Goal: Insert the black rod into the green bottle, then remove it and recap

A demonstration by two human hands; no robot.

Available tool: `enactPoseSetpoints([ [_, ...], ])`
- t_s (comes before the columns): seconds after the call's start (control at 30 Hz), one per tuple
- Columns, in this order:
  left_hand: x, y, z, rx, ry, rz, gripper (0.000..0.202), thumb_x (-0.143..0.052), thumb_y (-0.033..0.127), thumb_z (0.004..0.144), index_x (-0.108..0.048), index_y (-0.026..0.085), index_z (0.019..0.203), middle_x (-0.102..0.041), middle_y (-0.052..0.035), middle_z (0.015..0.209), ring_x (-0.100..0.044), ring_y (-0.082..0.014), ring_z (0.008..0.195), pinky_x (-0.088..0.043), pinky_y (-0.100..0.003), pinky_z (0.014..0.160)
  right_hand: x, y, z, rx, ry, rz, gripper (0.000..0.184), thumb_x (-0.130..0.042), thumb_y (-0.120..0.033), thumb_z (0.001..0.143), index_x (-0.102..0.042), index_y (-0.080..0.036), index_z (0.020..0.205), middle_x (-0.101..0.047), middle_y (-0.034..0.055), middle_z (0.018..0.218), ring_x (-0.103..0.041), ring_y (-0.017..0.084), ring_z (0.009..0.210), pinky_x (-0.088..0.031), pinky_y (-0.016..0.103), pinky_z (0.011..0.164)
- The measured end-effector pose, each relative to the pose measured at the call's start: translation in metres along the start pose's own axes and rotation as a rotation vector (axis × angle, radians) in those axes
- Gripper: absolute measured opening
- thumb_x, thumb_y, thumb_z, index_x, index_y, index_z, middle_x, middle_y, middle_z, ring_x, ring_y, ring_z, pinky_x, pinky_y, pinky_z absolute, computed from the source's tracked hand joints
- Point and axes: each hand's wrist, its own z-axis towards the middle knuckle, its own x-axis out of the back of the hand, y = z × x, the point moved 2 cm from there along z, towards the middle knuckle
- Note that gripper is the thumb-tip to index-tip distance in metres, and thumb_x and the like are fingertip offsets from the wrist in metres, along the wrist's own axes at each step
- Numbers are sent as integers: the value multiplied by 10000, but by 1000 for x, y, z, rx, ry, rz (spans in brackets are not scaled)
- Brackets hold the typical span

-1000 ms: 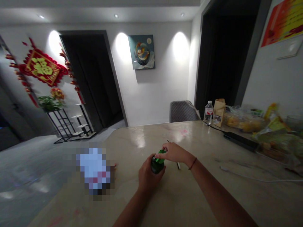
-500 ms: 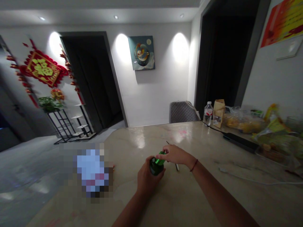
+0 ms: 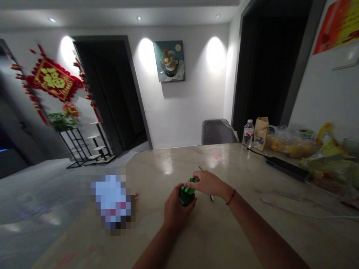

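Observation:
My left hand point(image 3: 174, 207) is wrapped round the side of a small, round, dark green bottle point(image 3: 185, 198) low over the table. A shiny bright green top point(image 3: 190, 185) sits at the bottle's upper end. My right hand point(image 3: 209, 182) pinches this top between thumb and fingers, with a thin dark red band round the wrist. Partly hidden behind the right hand lies a thin dark stick point(image 3: 212, 198) with a pale part near its lower end. Whether the top is joined to the bottle or loose, I cannot tell.
A blurred-out pale blue thing point(image 3: 112, 200) is on the left of the marble-look table point(image 3: 151, 175). At the right stand a water bottle point(image 3: 248, 133), a paper bag point(image 3: 261, 133), plastic food bags point(image 3: 294, 144), a black power strip point(image 3: 287, 169) and a white cable point(image 3: 303, 214).
The view has shifted slightly, so everything sits a little further right. Both hands keep their grip on the bottle and its green top, with hardly any visible movement.

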Motion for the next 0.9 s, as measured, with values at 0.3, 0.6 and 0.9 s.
enactPoseSetpoints([
  [0.3,-4,-5,2,13,5,-109,598,-675,365,582,-426,211,1104,-601,-61,1037,-581,-198,933,-465,-328,798,2,-25,-14,11,30,-104,419,-549,-562,663,-571,-179,832,-632,60,781,-561,174,704,-295,239,546],
  [0.6,-1,-3,0,12,24,-127,469,-619,214,558,-452,208,996,-608,-18,881,-593,-161,793,-474,-287,714,0,-32,-19,-5,4,-161,452,-521,-561,671,-555,-170,898,-638,88,851,-585,217,759,-334,260,571],
  [0.9,-1,-4,1,-113,125,28,442,-601,213,558,-463,193,978,-593,-27,846,-575,-170,763,-468,-296,685,3,-21,-17,74,-85,-71,378,-577,-491,666,-540,-167,858,-621,53,792,-556,174,701,-320,245,564],
])
